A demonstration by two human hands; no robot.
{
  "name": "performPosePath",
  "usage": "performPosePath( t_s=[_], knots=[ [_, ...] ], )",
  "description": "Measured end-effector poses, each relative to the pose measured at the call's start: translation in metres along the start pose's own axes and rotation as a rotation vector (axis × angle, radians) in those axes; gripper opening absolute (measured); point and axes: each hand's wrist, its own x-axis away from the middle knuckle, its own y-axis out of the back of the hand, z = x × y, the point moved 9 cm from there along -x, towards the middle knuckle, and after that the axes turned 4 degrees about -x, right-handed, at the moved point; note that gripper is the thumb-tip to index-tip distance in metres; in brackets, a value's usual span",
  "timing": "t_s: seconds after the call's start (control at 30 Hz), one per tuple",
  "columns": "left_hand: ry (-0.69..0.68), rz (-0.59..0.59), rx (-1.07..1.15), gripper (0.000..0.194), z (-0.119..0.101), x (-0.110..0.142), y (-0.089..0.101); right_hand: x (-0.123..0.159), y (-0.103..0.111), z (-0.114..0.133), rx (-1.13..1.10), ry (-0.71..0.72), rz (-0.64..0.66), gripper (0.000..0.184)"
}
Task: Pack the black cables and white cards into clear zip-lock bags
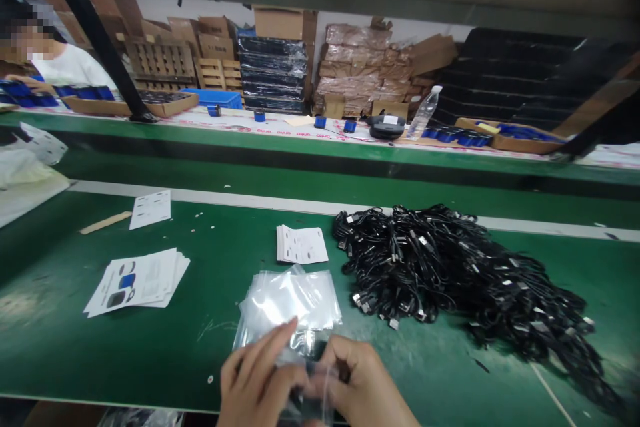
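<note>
A: Checking hazards, left to right: what could fail?

B: The leaflet stack (137, 279) lies well left, out of play. The left hand (255, 380) has its fingers (273, 341) extended across a clear plastic bag (313, 373) at the near edge of the green work surface (210, 333). That film looks slippery; a loose pinch could drop it off the edge or drag the bag pile (290, 300) just beyond.

A: And the right side?

B: The right hand (363, 387) is curled, gripping the same bag; a dark item, possibly a cable, shows between both hands. The tangled cable heap (465, 273) lies near right; snagging is likely.
</note>
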Motion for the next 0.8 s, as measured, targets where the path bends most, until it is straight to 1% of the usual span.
performPosePath(
  t_s=[0.07, 0.1, 0.13, 0.2, 0.23, 0.27, 0.3, 0.37, 0.4, 0.43, 0.47, 0.5, 0.57, 0.63, 0.7, 0.8],
  knots=[
    [0.006, 0.126, 0.069, 0.032, 0.010, -0.011, 0.003, 0.003, -0.006, 0.015, 0.063, 0.082, 0.086, 0.008],
    [0.028, 0.229, 0.131, 0.041, 0.015, -0.015, 0.000, 0.004, -0.008, 0.023, 0.091, 0.138, 0.116, 0.013],
    [0.066, 0.348, 0.201, 0.047, 0.019, -0.017, -0.006, 0.006, -0.010, 0.030, 0.100, 0.187, 0.127, 0.018],
    [0.212, 0.559, 0.344, 0.046, 0.026, -0.016, -0.019, 0.008, -0.008, 0.036, 0.042, 0.220, 0.106, 0.020],
    [0.307, 0.611, 0.415, 0.042, 0.030, -0.015, -0.023, 0.008, -0.006, 0.034, -0.020, 0.203, 0.087, 0.019],
    [0.404, 0.620, 0.480, 0.037, 0.033, -0.014, -0.026, 0.008, -0.004, 0.032, -0.090, 0.185, 0.072, 0.019],
    [0.496, 0.596, 0.539, 0.030, 0.036, -0.013, -0.027, 0.009, -0.003, 0.029, -0.149, 0.176, 0.070, 0.023],
    [0.630, 0.513, 0.636, 0.018, 0.041, -0.010, -0.027, 0.011, -0.001, 0.026, -0.196, 0.197, 0.074, 0.032],
    [0.674, 0.475, 0.670, 0.017, 0.043, -0.008, -0.028, 0.012, 0.000, 0.025, -0.172, 0.206, 0.066, 0.031],
    [0.707, 0.449, 0.698, 0.018, 0.045, -0.005, -0.029, 0.012, 0.002, 0.023, -0.128, 0.204, 0.048, 0.025],
    [0.735, 0.431, 0.725, 0.021, 0.046, -0.002, -0.030, 0.013, 0.004, 0.020, -0.082, 0.188, 0.023, 0.017],
    [0.757, 0.419, 0.750, 0.024, 0.048, 0.001, -0.032, 0.012, 0.007, 0.018, -0.045, 0.164, -0.003, 0.015],
    [0.788, 0.417, 0.785, 0.028, 0.050, 0.005, -0.034, 0.012, 0.011, 0.016, -0.024, 0.118, -0.043, 0.022],
    [0.796, 0.425, 0.791, 0.030, 0.051, 0.006, -0.035, 0.012, 0.014, 0.019, -0.042, 0.115, -0.056, 0.024],
    [0.761, 0.406, 0.774, 0.029, 0.050, 0.001, -0.031, 0.012, 0.017, 0.025, -0.030, 0.134, -0.060, 0.024],
    [0.662, 0.368, 0.759, 0.028, 0.044, -0.009, -0.022, 0.014, 0.021, 0.034, 0.021, 0.187, -0.075, 0.024]
  ],
)
